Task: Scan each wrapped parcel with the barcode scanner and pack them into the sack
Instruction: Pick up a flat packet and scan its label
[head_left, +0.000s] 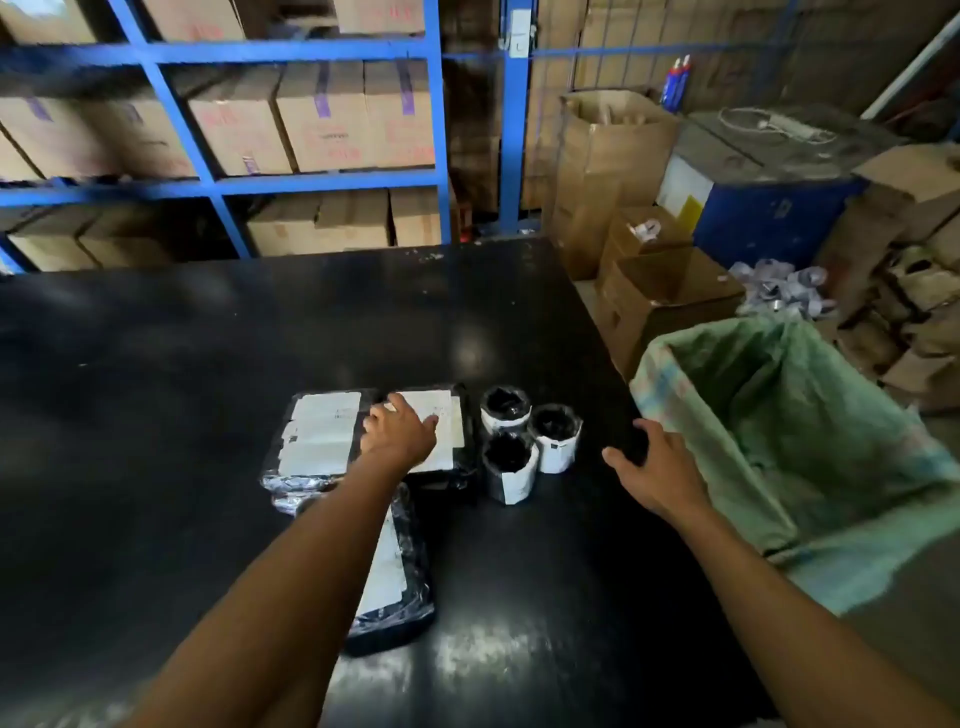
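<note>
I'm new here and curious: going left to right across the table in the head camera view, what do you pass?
Flat parcel with white labels → left hand → three small wrapped rolls → right hand → green sack.

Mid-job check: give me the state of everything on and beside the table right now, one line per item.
Left hand: open, resting flat on a flat parcel.
Right hand: open, at the table edge beside the sack, holding nothing.
Flat parcels: three, wrapped, lying label up on the table.
Round parcels: three, wrapped, standing upright, clustered.
Green sack: mouth open; no parcels visible inside.
Barcode scanner: not visible.
</note>
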